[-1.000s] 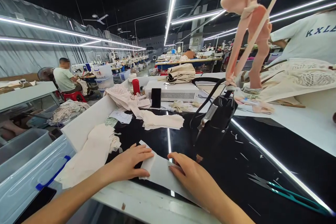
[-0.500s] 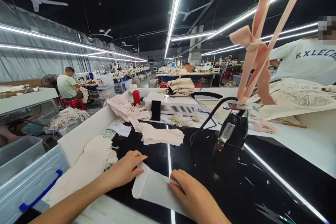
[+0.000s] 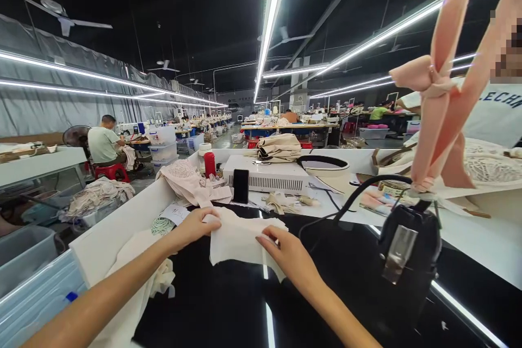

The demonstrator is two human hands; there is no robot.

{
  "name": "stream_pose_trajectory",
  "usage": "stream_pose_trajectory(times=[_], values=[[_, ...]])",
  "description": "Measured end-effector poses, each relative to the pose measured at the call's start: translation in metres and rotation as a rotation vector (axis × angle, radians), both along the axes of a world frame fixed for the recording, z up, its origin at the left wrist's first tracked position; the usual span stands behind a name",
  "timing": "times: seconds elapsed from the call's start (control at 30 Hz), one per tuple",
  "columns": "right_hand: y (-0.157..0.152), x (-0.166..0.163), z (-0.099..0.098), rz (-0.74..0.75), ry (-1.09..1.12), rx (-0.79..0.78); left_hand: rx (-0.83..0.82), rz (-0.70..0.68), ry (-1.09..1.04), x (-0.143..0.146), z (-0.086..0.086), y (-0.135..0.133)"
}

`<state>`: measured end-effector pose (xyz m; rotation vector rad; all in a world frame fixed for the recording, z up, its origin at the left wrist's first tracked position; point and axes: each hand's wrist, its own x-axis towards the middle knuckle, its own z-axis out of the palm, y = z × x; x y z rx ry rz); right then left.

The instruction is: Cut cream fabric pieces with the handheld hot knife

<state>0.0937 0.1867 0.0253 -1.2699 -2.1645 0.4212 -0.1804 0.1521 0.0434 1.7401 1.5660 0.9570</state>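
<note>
Over a glossy black worktable (image 3: 326,283), both arms stretch forward, holding a cream fabric piece (image 3: 238,239) spread between them near the table's middle. The left hand (image 3: 196,225) pinches its left edge and the right hand (image 3: 285,253) grips its right. A black corded tool (image 3: 410,253) hangs nearby at right, clear of both. A phone (image 3: 241,185) stands behind.

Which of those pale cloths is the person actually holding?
The flat cream piece above the black tabletop, gripped by the left hand and right hand. The lace heap by the red bottle and the left-edge pile are in neither hand.
</note>
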Motion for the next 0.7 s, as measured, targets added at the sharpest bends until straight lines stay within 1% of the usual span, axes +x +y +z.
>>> stream_pose_trajectory(times=[0.07,0.13,0.23,0.3,0.4,0.5,0.6,0.7], values=[[0.018,-0.006,0.001,-0.039,-0.002,-0.001,-0.012,0.014,-0.021,-0.002,0.001,0.025],[0.034,-0.011,-0.001,-0.062,-0.020,-0.005,-0.028,0.029,-0.022,-0.004,-0.003,0.050],[0.052,-0.016,-0.006,-0.077,-0.071,-0.032,-0.045,0.051,0.006,-0.003,-0.015,0.080],[0.060,-0.015,-0.010,-0.083,-0.113,-0.060,-0.042,0.064,0.043,0.000,-0.025,0.091],[0.067,-0.013,-0.014,-0.091,-0.168,-0.097,0.013,0.076,0.116,0.002,-0.038,0.097],[0.068,-0.012,-0.017,-0.097,-0.202,-0.106,0.122,0.085,0.204,0.001,-0.046,0.094],[0.067,-0.013,-0.018,-0.095,-0.223,-0.089,0.247,0.090,0.318,0.000,-0.043,0.085],[0.064,-0.015,-0.016,-0.088,-0.241,-0.058,0.358,0.045,0.447,0.006,-0.034,0.077]])
